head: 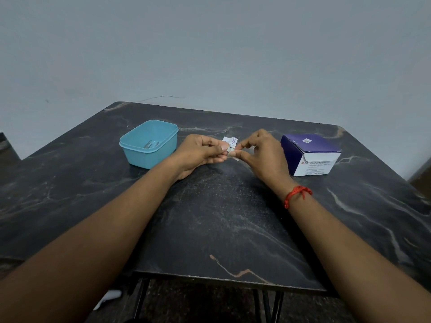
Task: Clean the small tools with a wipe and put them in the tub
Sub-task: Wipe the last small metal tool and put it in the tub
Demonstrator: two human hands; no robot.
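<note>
while in hands [201,151] [264,155] — white wipe packet [229,141]

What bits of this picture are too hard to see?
All in the head view:
1. The white packet: fingers of the left hand and right hand pinching it cover most of it.
2. The tools in the tub: too small, half behind its wall.
3. The box print: too blurry.

**"BD Alcohol" on the box**

We read one brand. To the right of where the left hand [200,151] and right hand [263,155] pinch the sachet [229,141], the purple box [310,148] shows "BD" beside a round logo, then "Alcohol" and a blurred word. The smaller lines beneath escape us. A square code label [307,141] sits on its top. The sachet's print is too fine to read.
</note>
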